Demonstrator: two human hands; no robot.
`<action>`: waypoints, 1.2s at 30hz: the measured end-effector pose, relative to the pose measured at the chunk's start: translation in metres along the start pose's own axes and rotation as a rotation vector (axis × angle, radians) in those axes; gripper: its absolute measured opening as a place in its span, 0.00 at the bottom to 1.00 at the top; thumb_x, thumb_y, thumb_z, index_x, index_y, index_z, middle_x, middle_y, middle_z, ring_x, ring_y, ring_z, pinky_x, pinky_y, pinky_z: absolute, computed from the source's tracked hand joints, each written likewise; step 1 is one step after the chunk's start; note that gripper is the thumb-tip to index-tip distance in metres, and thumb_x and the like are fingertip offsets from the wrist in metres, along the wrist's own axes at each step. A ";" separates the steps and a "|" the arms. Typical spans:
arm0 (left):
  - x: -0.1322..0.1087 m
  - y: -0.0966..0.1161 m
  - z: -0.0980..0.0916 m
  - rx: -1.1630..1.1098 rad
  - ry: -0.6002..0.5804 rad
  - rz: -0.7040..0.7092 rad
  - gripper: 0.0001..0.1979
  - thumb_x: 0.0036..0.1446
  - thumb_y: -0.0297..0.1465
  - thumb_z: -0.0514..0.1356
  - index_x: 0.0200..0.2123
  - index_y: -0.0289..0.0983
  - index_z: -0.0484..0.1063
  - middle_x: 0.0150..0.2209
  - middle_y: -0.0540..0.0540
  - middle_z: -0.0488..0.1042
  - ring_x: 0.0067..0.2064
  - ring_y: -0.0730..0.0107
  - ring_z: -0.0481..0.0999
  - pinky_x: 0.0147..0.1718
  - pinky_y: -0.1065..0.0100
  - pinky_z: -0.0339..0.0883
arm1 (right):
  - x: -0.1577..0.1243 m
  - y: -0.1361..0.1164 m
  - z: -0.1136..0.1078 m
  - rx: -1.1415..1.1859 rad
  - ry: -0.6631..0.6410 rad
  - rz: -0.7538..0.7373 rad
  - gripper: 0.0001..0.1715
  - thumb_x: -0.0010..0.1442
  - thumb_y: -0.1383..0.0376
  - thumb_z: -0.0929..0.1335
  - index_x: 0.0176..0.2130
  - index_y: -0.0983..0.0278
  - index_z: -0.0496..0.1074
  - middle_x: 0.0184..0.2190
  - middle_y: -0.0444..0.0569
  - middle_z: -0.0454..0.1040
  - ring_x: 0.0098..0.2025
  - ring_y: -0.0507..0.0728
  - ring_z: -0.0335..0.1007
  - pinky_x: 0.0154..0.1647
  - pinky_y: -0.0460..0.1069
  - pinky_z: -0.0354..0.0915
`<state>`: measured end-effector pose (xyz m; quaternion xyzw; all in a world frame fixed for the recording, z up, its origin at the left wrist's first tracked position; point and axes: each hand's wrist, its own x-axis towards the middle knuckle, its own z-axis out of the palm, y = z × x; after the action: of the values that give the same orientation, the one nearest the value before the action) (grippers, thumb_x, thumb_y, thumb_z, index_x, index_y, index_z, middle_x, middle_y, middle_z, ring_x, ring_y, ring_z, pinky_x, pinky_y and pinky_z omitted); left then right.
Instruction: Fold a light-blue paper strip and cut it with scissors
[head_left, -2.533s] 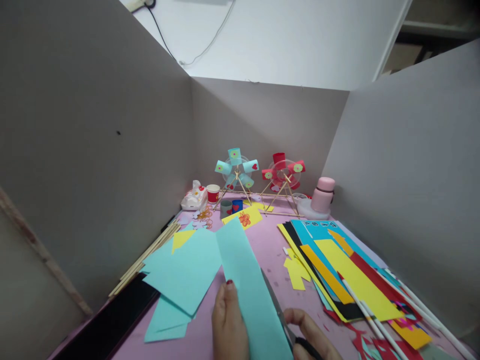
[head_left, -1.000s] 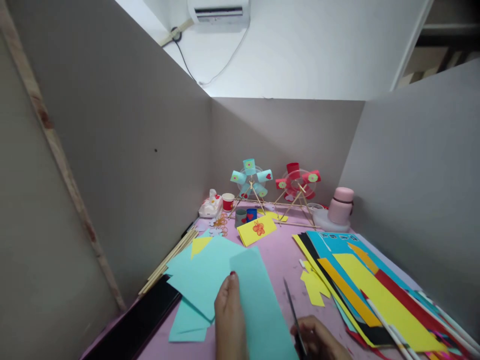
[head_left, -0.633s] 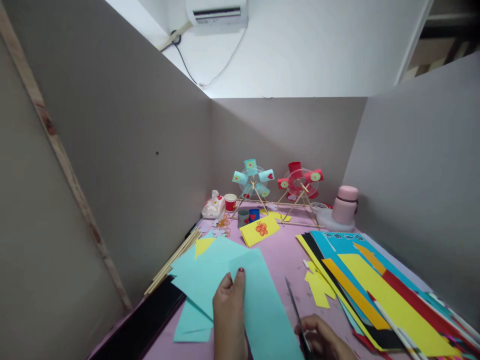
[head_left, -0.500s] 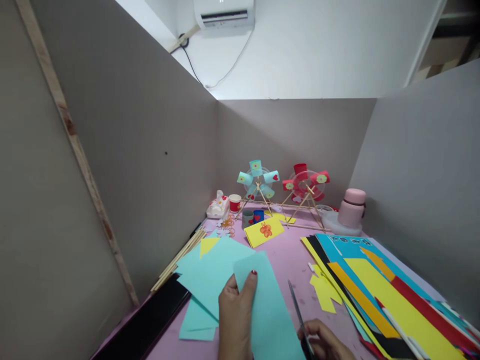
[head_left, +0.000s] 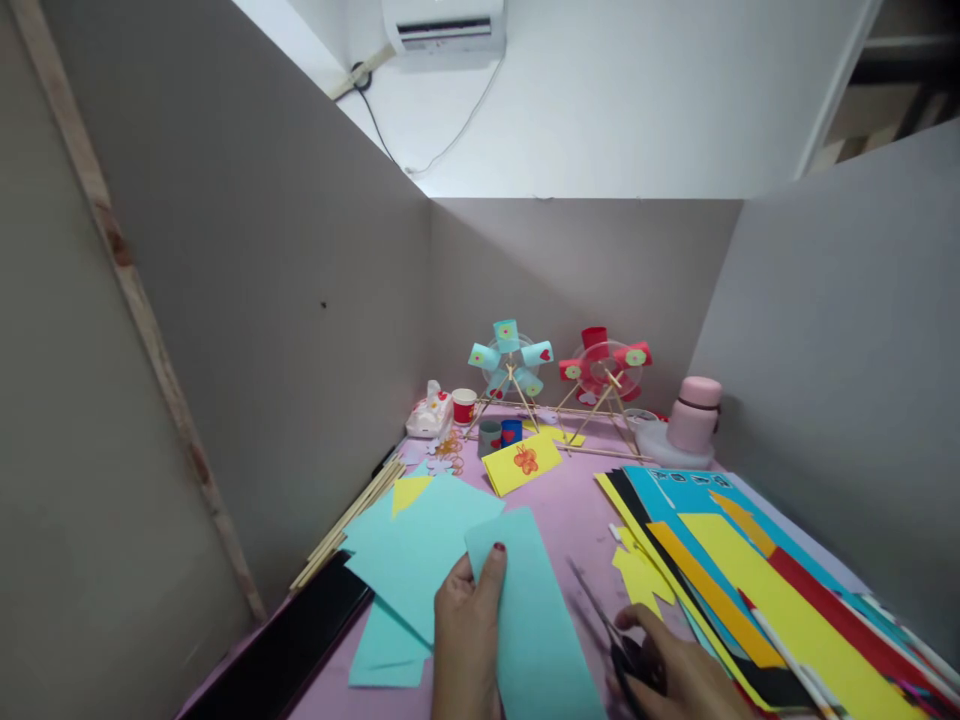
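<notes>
My left hand grips a folded-looking sheet of light turquoise paper, the thumb lying flat on its face near the left edge. To the right, my right hand has its fingers around the black handles of a pair of scissors. The blades point up and left, beside the paper's right edge and apart from it. Larger turquoise sheets lie left of my left hand, with a small yellow paper triangle on top.
A yellow card with an orange butterfly stands ahead. Behind it are a turquoise paper wheel and a red one on stick frames. Coloured paper is piled right, yellow scraps beside it. A pink flask stands back right.
My right hand has moved a little right and up with the scissors, and more of their handles shows. The left hand keeps hold of the turquoise paper; the view has shifted slightly.
</notes>
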<state>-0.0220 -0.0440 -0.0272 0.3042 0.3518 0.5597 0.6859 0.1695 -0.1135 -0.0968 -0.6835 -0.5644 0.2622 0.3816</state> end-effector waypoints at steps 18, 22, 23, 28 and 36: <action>-0.024 -0.028 0.021 0.345 -0.286 -0.164 0.20 0.38 0.44 0.70 0.28 0.33 0.77 0.21 0.44 0.77 0.22 0.66 0.73 0.21 0.70 0.66 | -0.018 -0.075 -0.025 0.427 0.070 -0.018 0.28 0.59 0.45 0.61 0.21 0.62 0.57 0.19 0.39 0.52 0.23 0.51 0.51 0.23 0.46 0.50; -0.026 -0.031 0.021 0.363 -0.270 -0.158 0.22 0.36 0.46 0.70 0.29 0.34 0.77 0.22 0.44 0.77 0.24 0.63 0.74 0.24 0.67 0.68 | -0.020 -0.070 -0.024 0.287 0.102 -0.066 0.27 0.60 0.47 0.60 0.21 0.62 0.56 0.20 0.40 0.52 0.24 0.51 0.48 0.24 0.47 0.48; -0.026 -0.032 0.021 0.368 -0.263 -0.156 0.22 0.36 0.46 0.70 0.28 0.33 0.76 0.22 0.44 0.76 0.24 0.64 0.74 0.24 0.67 0.68 | -0.020 -0.069 -0.023 0.262 0.102 -0.083 0.26 0.61 0.48 0.60 0.21 0.62 0.56 0.20 0.40 0.52 0.24 0.51 0.48 0.24 0.47 0.47; -0.030 -0.034 0.021 0.377 -0.224 -0.142 0.22 0.37 0.48 0.69 0.23 0.34 0.73 0.18 0.49 0.70 0.20 0.69 0.68 0.21 0.70 0.63 | -0.021 -0.064 -0.016 0.292 0.067 -0.083 0.24 0.62 0.49 0.59 0.24 0.62 0.60 0.20 0.40 0.53 0.24 0.51 0.50 0.23 0.46 0.49; -0.029 -0.029 0.022 0.356 -0.161 -0.068 0.28 0.37 0.55 0.65 0.16 0.38 0.60 0.17 0.56 0.56 0.21 0.77 0.55 0.19 0.74 0.53 | -0.023 -0.063 -0.016 0.247 0.138 -0.063 0.24 0.62 0.49 0.60 0.25 0.63 0.62 0.21 0.41 0.57 0.25 0.52 0.53 0.25 0.46 0.53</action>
<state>0.0087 -0.0783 -0.0346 0.4526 0.3992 0.4389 0.6657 0.1409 -0.1349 -0.0384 -0.6297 -0.5215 0.2698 0.5087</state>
